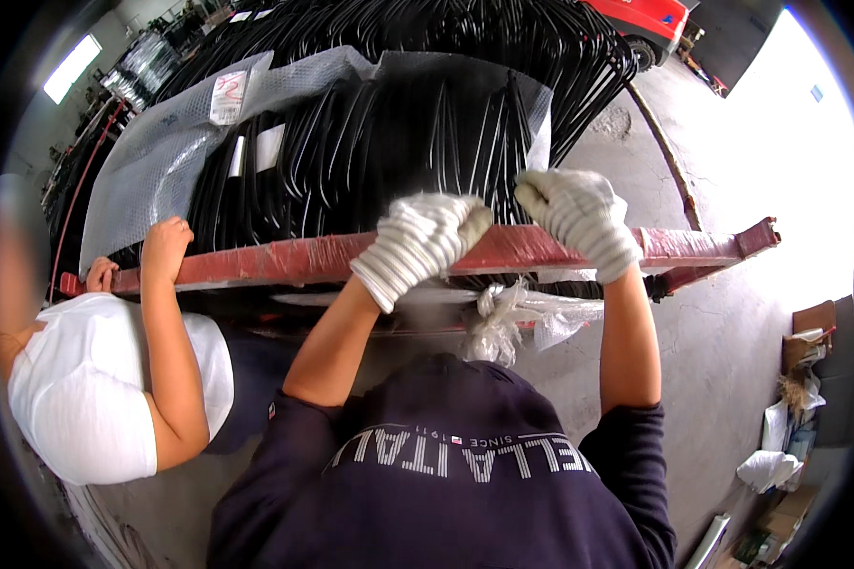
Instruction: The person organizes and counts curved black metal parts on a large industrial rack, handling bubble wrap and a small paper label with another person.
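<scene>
My left hand (417, 242), in a white-and-grey striped knit glove, is closed above the red metal bar (294, 259), its fingers bent toward the black tubes. What it pinches, if anything, is hidden. My right hand (584, 220), gloved alike, is closed at the right end of the bundle, thumb and fingers pinched at the lower right edge of a clear plastic sheet. That bubble wrap (147, 185) lies over the stack of bent black tubes (323, 156), bunched at the left and stretching across the top. A white label (228, 98) sits on it.
At my left a person in a white shirt (95, 389) rests both bare hands along the bar. Crumpled clear film (498, 318) hangs below it. A red vehicle (645, 24) stands far right. Cardboard and bags (773, 465) lie on the floor at right.
</scene>
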`<move>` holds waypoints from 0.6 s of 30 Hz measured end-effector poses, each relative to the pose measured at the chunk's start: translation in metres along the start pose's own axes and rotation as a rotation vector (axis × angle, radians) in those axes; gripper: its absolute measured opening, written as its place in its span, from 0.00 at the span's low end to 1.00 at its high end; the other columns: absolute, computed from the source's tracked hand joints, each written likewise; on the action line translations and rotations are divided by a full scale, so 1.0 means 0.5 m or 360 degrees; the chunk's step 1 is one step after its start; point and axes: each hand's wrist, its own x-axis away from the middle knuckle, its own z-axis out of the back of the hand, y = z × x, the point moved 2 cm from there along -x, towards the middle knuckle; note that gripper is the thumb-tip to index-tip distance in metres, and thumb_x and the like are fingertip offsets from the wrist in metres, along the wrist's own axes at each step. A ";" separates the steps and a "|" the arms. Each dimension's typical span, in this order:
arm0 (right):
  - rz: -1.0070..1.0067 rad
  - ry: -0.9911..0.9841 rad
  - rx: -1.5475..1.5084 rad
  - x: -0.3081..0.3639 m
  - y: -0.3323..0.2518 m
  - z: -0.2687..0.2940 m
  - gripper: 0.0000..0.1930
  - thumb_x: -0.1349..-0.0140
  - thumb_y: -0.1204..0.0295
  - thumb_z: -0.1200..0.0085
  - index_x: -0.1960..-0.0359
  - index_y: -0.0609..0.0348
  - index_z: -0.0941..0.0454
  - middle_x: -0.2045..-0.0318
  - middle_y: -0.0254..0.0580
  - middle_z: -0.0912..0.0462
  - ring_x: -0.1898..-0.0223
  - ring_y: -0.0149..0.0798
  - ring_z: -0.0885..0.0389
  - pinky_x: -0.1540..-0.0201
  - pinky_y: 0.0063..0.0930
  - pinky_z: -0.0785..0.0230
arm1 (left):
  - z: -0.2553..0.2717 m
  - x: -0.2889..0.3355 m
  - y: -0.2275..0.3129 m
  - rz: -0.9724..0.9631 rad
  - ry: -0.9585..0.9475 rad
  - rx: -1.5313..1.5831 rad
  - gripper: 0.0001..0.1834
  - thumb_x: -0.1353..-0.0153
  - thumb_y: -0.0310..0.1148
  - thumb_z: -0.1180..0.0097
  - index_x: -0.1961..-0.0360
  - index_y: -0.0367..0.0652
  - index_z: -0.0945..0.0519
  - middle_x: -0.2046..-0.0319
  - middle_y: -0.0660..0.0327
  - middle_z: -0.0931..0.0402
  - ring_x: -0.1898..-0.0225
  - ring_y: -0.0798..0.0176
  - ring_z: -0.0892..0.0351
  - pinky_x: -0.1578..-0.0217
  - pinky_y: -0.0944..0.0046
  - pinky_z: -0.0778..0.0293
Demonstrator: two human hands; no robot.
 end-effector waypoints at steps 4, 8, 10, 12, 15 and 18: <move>0.0422 0.0028 0.0090 -0.067 0.001 -0.038 0.18 0.36 0.61 0.54 0.46 0.49 0.24 0.67 0.42 0.14 0.66 0.44 0.15 0.59 0.36 0.22 | 0.068 -0.032 -0.025 0.0028 -0.0201 -0.0491 0.16 0.34 0.38 0.52 0.48 0.50 0.21 0.57 0.58 0.18 0.58 0.56 0.18 0.53 0.58 0.22; 0.0428 -0.0363 0.0237 -0.128 -0.030 -0.050 0.21 0.38 0.65 0.51 0.43 0.49 0.26 0.64 0.45 0.15 0.60 0.43 0.14 0.58 0.37 0.22 | 0.115 -0.067 -0.046 0.0289 -0.0438 -0.0625 0.18 0.34 0.36 0.53 0.45 0.50 0.24 0.54 0.57 0.19 0.53 0.54 0.20 0.49 0.56 0.25; 0.0480 -0.0399 0.0162 -0.147 -0.032 -0.054 0.19 0.38 0.65 0.53 0.45 0.50 0.24 0.63 0.46 0.15 0.59 0.45 0.15 0.56 0.38 0.22 | 0.132 -0.074 -0.045 0.0249 -0.0530 -0.0609 0.18 0.35 0.38 0.52 0.45 0.49 0.24 0.54 0.56 0.19 0.52 0.52 0.21 0.49 0.54 0.26; 0.0483 -0.0437 0.0135 -0.150 -0.051 -0.045 0.18 0.38 0.65 0.55 0.49 0.51 0.22 0.61 0.46 0.15 0.57 0.46 0.16 0.54 0.38 0.23 | 0.135 -0.082 -0.068 0.0124 -0.0593 -0.0682 0.19 0.36 0.40 0.51 0.46 0.49 0.23 0.55 0.54 0.19 0.53 0.51 0.20 0.50 0.54 0.26; 0.0394 -0.0473 0.0157 -0.151 -0.083 -0.030 0.17 0.38 0.62 0.59 0.56 0.52 0.19 0.57 0.46 0.16 0.54 0.46 0.17 0.49 0.37 0.26 | 0.132 -0.085 -0.052 0.0161 -0.0642 -0.0689 0.22 0.37 0.47 0.52 0.47 0.48 0.23 0.58 0.51 0.19 0.55 0.48 0.20 0.52 0.53 0.25; 0.0432 -0.0283 0.0034 -0.103 -0.078 -0.002 0.20 0.37 0.56 0.57 0.46 0.45 0.24 0.57 0.44 0.16 0.55 0.47 0.18 0.50 0.39 0.27 | 0.125 -0.059 -0.045 0.0259 -0.0712 -0.0611 0.27 0.37 0.53 0.55 0.45 0.47 0.24 0.55 0.50 0.19 0.52 0.48 0.20 0.50 0.53 0.26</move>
